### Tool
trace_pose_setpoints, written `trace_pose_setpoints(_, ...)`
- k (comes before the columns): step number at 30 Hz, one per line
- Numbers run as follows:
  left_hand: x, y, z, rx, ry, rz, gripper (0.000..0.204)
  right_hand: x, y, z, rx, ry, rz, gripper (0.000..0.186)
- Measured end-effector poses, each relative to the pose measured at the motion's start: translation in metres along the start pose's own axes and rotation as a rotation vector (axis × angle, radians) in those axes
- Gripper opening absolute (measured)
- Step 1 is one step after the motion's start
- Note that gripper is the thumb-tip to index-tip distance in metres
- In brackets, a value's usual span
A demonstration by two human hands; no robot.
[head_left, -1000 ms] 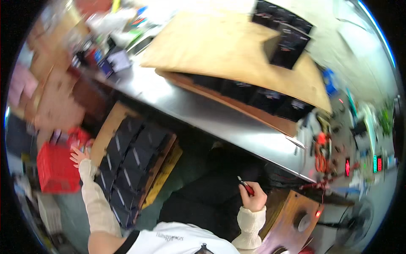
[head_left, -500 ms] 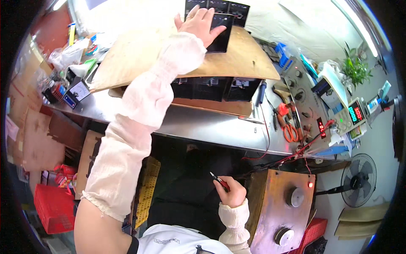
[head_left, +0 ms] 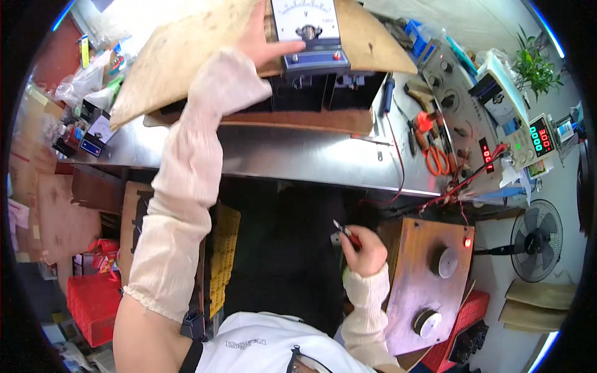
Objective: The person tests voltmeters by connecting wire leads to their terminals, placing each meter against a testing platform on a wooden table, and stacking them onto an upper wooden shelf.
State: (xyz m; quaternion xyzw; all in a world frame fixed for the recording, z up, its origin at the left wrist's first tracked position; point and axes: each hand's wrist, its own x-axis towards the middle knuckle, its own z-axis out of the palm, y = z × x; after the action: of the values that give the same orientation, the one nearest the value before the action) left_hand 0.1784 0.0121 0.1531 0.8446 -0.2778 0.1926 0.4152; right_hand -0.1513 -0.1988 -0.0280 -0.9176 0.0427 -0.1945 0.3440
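An analog voltmeter (head_left: pixel 306 28) with a white dial and a blue-and-black base sits at the top edge, above the wooden board (head_left: pixel 186 50). My left hand (head_left: pixel 258 40) is closed on its left side, the thumb lying across the lower front; the other fingers are partly cut off by the frame. Low over the dark gap before the bench, my right hand (head_left: pixel 365 250) is wrapped round a small red-and-black hand tool (head_left: pixel 346 232). Its pointed metal tip sticks out up and left. Open black meter housings (head_left: pixel 298 96) stand in a row under the board's front edge.
On the steel bench (head_left: pixel 280 152) at right lie orange-handled scissors (head_left: pixel 437 161), a blue-handled tool (head_left: pixel 388 94) and red leads. A power supply (head_left: pixel 540 140) is beyond them. Another meter (head_left: pixel 98 133) stands at left. A metal-topped box (head_left: pixel 429 280) with two knobs is at lower right.
The meter previously showed its dark side under my left hand; now its dial faces me. My right hand has shifted up and right in the picture with the tool. The whole view has moved slightly.
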Motion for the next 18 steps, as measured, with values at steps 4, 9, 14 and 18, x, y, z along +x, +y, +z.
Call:
trace_pose_setpoints(4, -0.031, 0.018, 0.003, -0.376, -0.035, -0.166, 0.093, 0.02, -0.029, 0.013, 0.102, 0.094, 0.032, 0.019)
trace_pose_setpoints(9, -0.133, 0.021, 0.022, 0.071, 0.129, 0.501, 0.081, 0.018, -0.054, 0.019, 0.417, 0.166, 0.182, 0.018)
trace_pose_setpoints(14, -0.172, -0.011, 0.061, -0.241, -0.19, 0.01, 0.096, 0.03, -0.075, 0.032, 0.444, 0.167, -0.031, 0.024)
trace_pose_setpoints(18, -0.177, -0.017, 0.065, -0.309, -0.19, 0.002, 0.098, 0.047, -0.076, 0.043, 0.391, 0.144, -0.109, 0.024)
